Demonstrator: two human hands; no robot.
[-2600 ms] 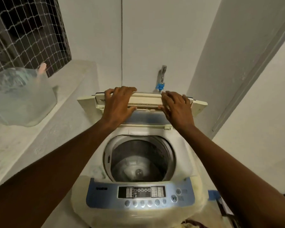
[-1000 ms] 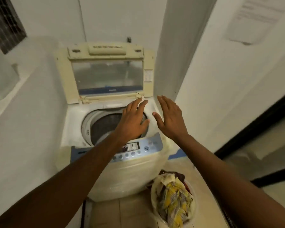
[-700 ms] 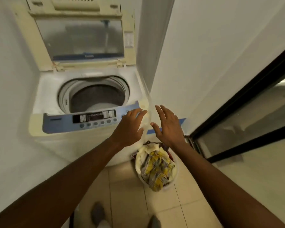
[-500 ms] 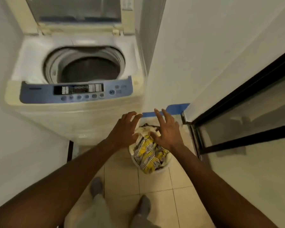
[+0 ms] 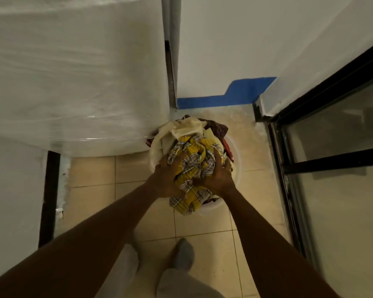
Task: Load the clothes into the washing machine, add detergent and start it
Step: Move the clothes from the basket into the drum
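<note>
Now, head view: left hand (image 5: 167, 178) and right hand (image 5: 218, 175), open above the load half a second ago, are clamped on the yellow checked cloth (image 5: 192, 166) heaped in the round white plastic basket (image 5: 237, 155), with cream and maroon garments, against the film-wrapped white washing machine (image 5: 73, 72); loading begins.

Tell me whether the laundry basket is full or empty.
Full. The white basket is heaped above its rim with clothes; a yellow checked garment sits on top, gripped by the left hand and right hand.
</note>
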